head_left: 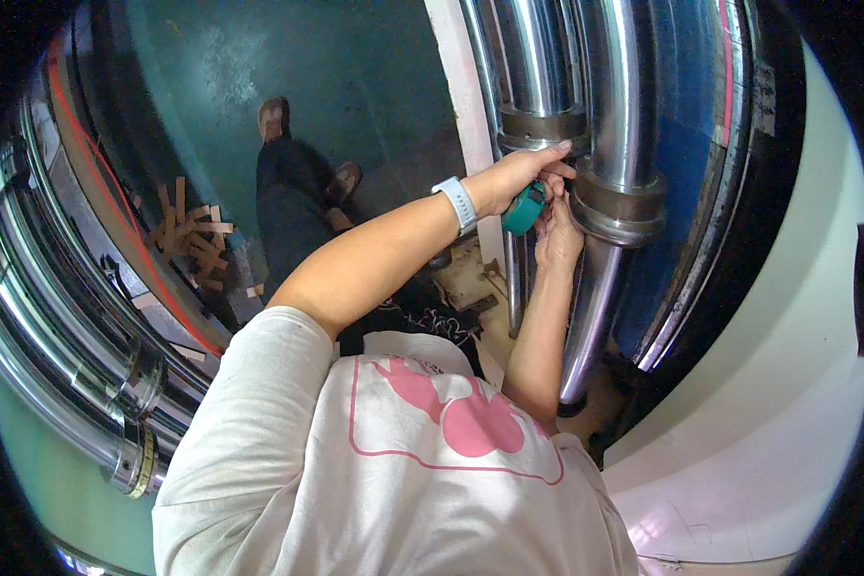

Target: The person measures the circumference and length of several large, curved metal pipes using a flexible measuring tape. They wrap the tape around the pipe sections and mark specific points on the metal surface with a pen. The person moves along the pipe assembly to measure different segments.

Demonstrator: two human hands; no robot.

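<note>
Both my hands meet in front of the shiny steel cylinders at the right. My left hand (516, 178), with a pale watch on its wrist, has its fingers curled over a small round green thing (523, 209) and its thumb stretched out towards a dark collar (544, 128) on one cylinder. Whether the green thing is a tape roll or a tape measure I cannot tell. Right beside it my right hand (559, 233) is closed, fingertips bent up against the left fingers; what they pinch is hidden. Another brown collar (619, 202) on the thick steel cylinder (624, 86) stands just right of my hands.
More steel cylinders (48, 288) run along the left, beside an orange-red hose (149, 254). Cardboard strips (190, 235) lie heaped on the green floor (355, 58). A blue panel (682, 144) and a curved white surface (768, 384) bound the right side.
</note>
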